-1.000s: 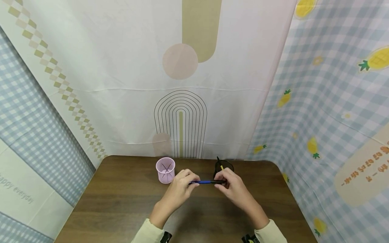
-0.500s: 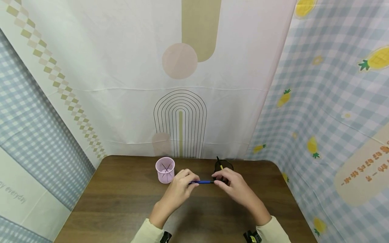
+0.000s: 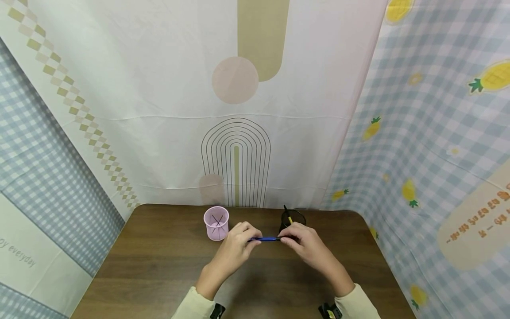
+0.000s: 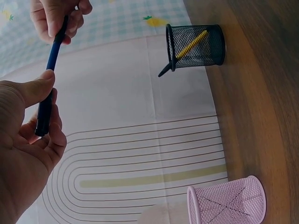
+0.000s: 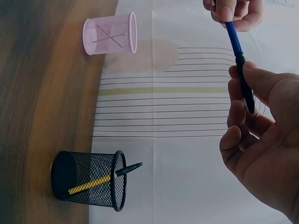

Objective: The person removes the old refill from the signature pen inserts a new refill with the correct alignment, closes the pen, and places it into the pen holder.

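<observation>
A blue pen (image 3: pixel 268 239) is held level above the tabletop (image 3: pixel 167 261), in front of and to the left of the black cup (image 5: pixel 100 168). It is pinched near one end by the left hand (image 3: pixel 237 243) and near its dark, pointed end by the right hand (image 3: pixel 304 241); the hands are kept apart, with the blue middle left bare between them. Compared with a second ago, the right hand has been shifted along the pen toward the left, and less of the dark section is left uncovered. By this, the grip seems to be adjusted while the pen is kept in place. A yellow pen (image 3: pixel 290 218) is seen leaning inside the black cup. Well to that cup's left, a pink cup (image 3: pixel 217 231) is stood upright.
</observation>
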The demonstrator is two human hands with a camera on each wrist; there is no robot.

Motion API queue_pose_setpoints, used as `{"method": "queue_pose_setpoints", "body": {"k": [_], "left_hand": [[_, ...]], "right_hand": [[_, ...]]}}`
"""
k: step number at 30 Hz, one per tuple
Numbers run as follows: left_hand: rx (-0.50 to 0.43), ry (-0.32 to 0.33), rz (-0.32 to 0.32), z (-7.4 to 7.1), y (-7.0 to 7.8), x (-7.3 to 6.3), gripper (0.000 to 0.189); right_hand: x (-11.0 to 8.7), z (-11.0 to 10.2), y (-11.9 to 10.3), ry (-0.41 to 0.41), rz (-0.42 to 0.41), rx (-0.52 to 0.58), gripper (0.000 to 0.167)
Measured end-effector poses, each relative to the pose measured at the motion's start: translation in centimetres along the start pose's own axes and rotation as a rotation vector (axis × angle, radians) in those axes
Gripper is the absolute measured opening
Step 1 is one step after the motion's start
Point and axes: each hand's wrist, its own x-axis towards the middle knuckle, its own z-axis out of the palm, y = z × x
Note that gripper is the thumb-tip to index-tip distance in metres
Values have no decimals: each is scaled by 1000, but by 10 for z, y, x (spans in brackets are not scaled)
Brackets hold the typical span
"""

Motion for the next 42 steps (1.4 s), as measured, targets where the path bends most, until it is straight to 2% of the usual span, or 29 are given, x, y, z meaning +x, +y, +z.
{"method": "queue_pose_setpoints", "body": {"k": [15,20,33,39,42], "left_hand": [[-1,3,-1,0,-1,-1,16],[-1,13,12,1,-1,-1,18],[-2,24,18,2,-3,-1,18],[3,21,17,2,-2,0,17],[0,19,13,1,-2,0,18]], "right_hand": [[-3,10,-6,108,-39,-8,27],[-4,13,-5,121,-53,-10,33],[-3,14,-5,99,-64,22,33],[-3,9,-6,48,-10,18,36],[-2,5,-6,18,19,15,28]]}}
